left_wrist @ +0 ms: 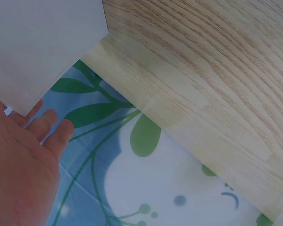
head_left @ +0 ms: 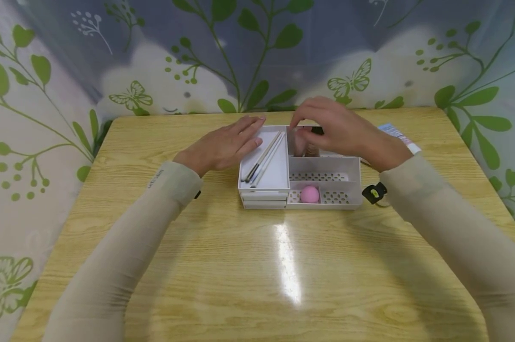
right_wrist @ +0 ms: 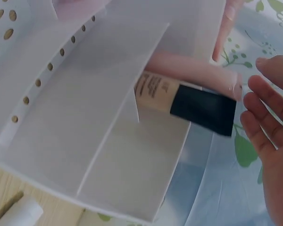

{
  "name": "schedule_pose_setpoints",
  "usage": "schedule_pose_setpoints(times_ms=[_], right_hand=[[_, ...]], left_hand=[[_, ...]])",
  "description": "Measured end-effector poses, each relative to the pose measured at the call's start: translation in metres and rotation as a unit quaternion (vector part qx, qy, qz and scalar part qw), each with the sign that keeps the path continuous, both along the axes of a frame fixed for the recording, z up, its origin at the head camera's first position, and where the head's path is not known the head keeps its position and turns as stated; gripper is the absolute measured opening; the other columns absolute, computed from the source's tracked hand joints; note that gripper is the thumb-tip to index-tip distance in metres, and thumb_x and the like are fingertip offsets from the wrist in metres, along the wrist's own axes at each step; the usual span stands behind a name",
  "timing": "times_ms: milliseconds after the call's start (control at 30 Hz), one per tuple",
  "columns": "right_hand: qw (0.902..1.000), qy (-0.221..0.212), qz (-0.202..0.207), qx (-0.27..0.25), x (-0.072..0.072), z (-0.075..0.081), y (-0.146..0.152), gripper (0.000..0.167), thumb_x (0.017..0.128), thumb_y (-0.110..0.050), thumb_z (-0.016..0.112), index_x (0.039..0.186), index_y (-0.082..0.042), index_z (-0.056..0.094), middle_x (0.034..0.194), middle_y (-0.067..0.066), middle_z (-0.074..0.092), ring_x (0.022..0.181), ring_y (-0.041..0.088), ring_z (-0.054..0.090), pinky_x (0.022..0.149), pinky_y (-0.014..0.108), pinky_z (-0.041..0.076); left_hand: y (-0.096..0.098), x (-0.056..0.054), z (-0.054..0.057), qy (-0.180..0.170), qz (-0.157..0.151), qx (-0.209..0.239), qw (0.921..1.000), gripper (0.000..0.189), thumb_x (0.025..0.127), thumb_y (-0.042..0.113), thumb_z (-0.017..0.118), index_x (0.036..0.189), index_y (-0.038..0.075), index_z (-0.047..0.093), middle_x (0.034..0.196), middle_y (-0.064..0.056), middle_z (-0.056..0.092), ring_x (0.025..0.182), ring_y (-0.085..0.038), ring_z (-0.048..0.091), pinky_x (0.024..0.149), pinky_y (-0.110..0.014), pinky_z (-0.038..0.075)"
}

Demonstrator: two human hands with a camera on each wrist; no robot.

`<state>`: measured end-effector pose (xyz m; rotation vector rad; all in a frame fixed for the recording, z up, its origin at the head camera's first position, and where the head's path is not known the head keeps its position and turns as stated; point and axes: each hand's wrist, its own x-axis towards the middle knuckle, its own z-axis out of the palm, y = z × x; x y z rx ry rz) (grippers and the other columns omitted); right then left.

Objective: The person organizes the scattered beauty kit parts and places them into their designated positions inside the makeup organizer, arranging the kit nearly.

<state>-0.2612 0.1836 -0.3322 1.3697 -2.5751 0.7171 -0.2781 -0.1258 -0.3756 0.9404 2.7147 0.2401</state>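
Note:
A white organizer box (head_left: 344, 166) stands near the table's back edge. My left hand (head_left: 227, 145) lies with extended fingers along its left side, touching the rim. Over the back compartment is my right hand (head_left: 334, 128), its thumb and fingers apart in the right wrist view, beside the ends of two cosmetics. One is a pink tube (right_wrist: 198, 70); the other is a beige foundation tube (right_wrist: 155, 92) with a black cap. Both lean in that compartment. A pink makeup sponge (head_left: 310, 194) sits in a front compartment. Several thin brushes (head_left: 263, 156) lie in the left tray.
Two shallow drawers (head_left: 264, 200) are stacked beneath the left tray. A blue and white tube (head_left: 400, 135) lies right of the box, partly behind the right wrist. A leaf-patterned curtain (head_left: 257, 57) hangs behind the wooden table (head_left: 223, 266).

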Motion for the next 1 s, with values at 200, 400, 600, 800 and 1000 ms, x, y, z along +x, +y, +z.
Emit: schedule_pose_setpoints(times_ms=[200, 400, 600, 800, 1000], right_hand=[[0.9993, 0.006, -0.036, -0.001, 0.002, 0.004, 0.017, 0.018, 0.101, 0.001, 0.074, 0.118, -0.003, 0.074, 0.120, 0.013, 0.074, 0.118, 0.033, 0.067, 0.102, 0.054, 0.053], [0.9977, 0.019, -0.063, -0.012, 0.005, 0.006, 0.039, 0.022, 0.100, 0.000, 0.076, 0.121, 0.000, 0.075, 0.121, 0.015, 0.075, 0.119, 0.036, 0.068, 0.107, 0.057, 0.052], [0.9958, 0.027, -0.085, -0.021, 0.007, 0.006, 0.059, 0.025, 0.098, -0.002, 0.077, 0.123, 0.000, 0.074, 0.122, 0.016, 0.075, 0.120, 0.036, 0.067, 0.108, 0.057, 0.050], [0.9934, 0.027, -0.108, -0.026, 0.012, 0.002, 0.077, 0.027, 0.097, -0.001, 0.079, 0.123, -0.002, 0.074, 0.123, 0.014, 0.075, 0.115, 0.034, 0.068, 0.099, 0.052, 0.051], [0.9895, 0.027, -0.140, -0.019, 0.017, -0.006, 0.099, 0.028, 0.095, 0.000, 0.080, 0.122, -0.003, 0.075, 0.120, 0.013, 0.075, 0.110, 0.030, 0.067, 0.097, 0.039, 0.049]], left_hand=[[0.000, 0.001, 0.001, -0.001, 0.000, 0.002, 1.0000, 0.070, 0.116, 0.061, 0.015, 0.177, 0.031, -0.003, 0.185, 0.000, 0.006, 0.172, -0.026, 0.010, 0.138, -0.052, 0.021], [0.000, 0.002, 0.002, -0.006, 0.002, -0.003, 1.0000, 0.070, 0.116, 0.062, 0.014, 0.176, 0.032, -0.005, 0.185, 0.000, 0.004, 0.172, -0.026, 0.007, 0.138, -0.052, 0.019], [0.000, 0.003, 0.001, -0.007, 0.002, 0.000, 1.0000, 0.070, 0.116, 0.062, 0.015, 0.176, 0.031, -0.004, 0.185, -0.001, 0.004, 0.172, -0.026, 0.007, 0.138, -0.053, 0.020], [0.000, 0.003, 0.001, -0.009, 0.003, 0.002, 1.0000, 0.071, 0.115, 0.063, 0.014, 0.176, 0.032, -0.004, 0.185, -0.001, 0.004, 0.172, -0.025, 0.006, 0.138, -0.053, 0.020], [0.000, 0.003, 0.001, -0.005, -0.004, 0.006, 1.0000, 0.071, 0.115, 0.063, 0.014, 0.176, 0.031, -0.003, 0.185, 0.001, 0.005, 0.172, -0.024, 0.007, 0.138, -0.053, 0.020]])
